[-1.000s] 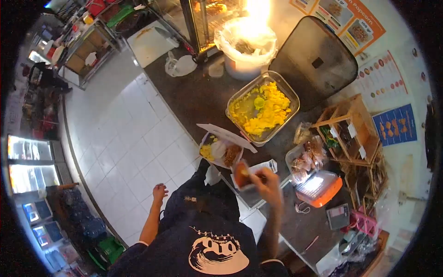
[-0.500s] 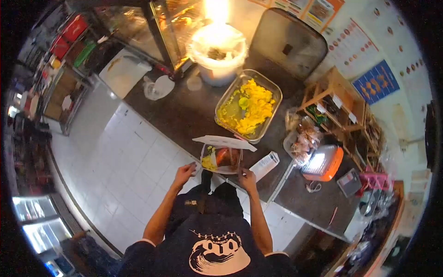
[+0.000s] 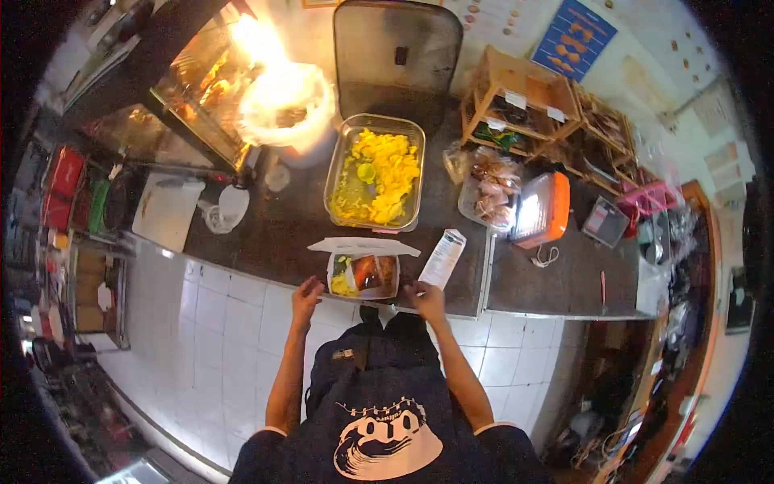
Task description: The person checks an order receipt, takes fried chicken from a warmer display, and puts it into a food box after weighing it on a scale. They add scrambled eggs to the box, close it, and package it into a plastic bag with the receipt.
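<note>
A white paper food box sits at the counter's front edge, its lid raised and folded back. Inside it lie yellow food on the left and a glossy reddish-brown piece of food beside it. My left hand is just off the box's left side, fingers apart and holding nothing visible. At the right side is my right hand, its fingers loosely spread near the box's corner; whether they touch it is unclear. Behind the box stands a glass dish of yellow food with a small round yellow-green thing.
A printed white carton lies right of the box. Farther right are a bagged container, an orange lamp and wooden shelves. A bucket under bright glare stands back left, near a white board.
My view has turned, shifting the counter leftward and levelling it. My right hand's fingers are looser beside the box's corner; my left hand has opened slightly. The box stays at the edge.
</note>
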Tool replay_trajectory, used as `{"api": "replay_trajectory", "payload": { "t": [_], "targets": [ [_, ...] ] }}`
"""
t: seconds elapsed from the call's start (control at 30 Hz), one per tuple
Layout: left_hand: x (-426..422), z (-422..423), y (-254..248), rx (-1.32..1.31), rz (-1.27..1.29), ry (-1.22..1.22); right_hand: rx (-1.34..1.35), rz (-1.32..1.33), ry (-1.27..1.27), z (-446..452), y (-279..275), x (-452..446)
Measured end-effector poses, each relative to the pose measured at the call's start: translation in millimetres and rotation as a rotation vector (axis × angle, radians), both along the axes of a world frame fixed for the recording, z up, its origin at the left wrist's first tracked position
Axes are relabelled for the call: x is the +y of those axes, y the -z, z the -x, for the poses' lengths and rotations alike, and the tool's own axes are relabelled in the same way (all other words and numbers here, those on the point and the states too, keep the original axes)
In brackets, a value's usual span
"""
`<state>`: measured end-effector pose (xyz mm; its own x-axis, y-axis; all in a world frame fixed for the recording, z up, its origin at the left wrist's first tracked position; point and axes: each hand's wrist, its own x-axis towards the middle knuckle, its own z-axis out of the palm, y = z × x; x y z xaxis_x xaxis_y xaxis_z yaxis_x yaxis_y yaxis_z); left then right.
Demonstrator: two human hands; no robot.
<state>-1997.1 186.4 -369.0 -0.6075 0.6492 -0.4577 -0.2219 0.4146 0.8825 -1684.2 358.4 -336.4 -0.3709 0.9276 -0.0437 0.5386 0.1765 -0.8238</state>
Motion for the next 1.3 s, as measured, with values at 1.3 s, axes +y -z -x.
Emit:
{"api": "replay_trajectory", "payload": {
  "t": [1.3],
  "targets": [
    [158.6,-226.7,29.6,0.803,-0.229,0.798,-0.107,0.153,0.938,-332.5,20.1,-58.5]
  ]
}}
